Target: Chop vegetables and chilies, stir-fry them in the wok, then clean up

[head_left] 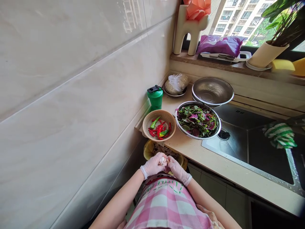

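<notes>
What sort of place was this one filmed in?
Most likely a home kitchen: a metal sink is set into the counter, with a colander of leafy greens and a basket of chillies nearby.

Small white garlic bulb (pixel 163 160) — rounded cloves visible, partly hidden — between gloved fingers (pixel 170 161).
</notes>
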The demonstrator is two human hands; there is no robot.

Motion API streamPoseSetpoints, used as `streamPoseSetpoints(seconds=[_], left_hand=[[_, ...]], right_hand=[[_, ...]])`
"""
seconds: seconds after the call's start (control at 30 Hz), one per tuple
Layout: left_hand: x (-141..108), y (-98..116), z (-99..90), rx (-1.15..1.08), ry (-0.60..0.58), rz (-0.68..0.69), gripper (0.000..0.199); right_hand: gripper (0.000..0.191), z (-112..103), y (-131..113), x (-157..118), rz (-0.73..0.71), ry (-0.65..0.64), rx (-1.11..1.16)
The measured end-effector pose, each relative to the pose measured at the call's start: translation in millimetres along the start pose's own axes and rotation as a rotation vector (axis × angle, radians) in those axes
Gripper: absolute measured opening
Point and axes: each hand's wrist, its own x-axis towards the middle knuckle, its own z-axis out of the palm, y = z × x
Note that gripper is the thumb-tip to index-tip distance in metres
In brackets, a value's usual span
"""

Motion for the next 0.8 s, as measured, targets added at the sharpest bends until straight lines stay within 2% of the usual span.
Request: streamPoseSetpoints(seconds=[0.1,0.17,0.27,0.37,0.43,0.53,0.67,0.8], left_hand=[[0.4,-5.4,3.8,-0.184,0.075,-0.04,0.035],[-0.4,-6.5,5.3,-0.247,0.078,-0.055,0.031],[-3.3,-6.9,2.5,-0.322,0.009,-0.078,0.03],[-7.4,-9.4,-3.7,-0.482,-0.101,-0.112,0.038],[-9.5,-12.4,-6.6,-0.571,-0.124,-0.12,0.041],[-9.9,-15.6,-6.4,-0.548,-0.02,-0.113,0.04],[-9.0,-10.9,-1.6,-0.461,0.116,-0.128,0.043],[-11.4,-0.4,0.6,-0.356,0.169,-0.165,0.033]], right_hand=[[0.034,-2.0,-10.3,-1.5,0.029,-0.017,0.114],[0.041,-3.4,-16.8,-2.3,0.014,-0.015,0.16],[0.042,-7.1,-24.3,-3.6,0.008,-0.057,0.182],[0.044,-14.0,-30.3,-6.3,0.048,-0.147,0.185],[0.048,-17.8,-33.4,-8.3,0.066,-0.199,0.187],[0.048,-15.1,-34.9,-9.4,0.042,-0.215,0.164],[0.042,2.7,-31.8,-6.9,-0.075,-0.139,0.041],[0.021,15.3,-32.4,-7.6,-0.204,-0.02,-0.146]])
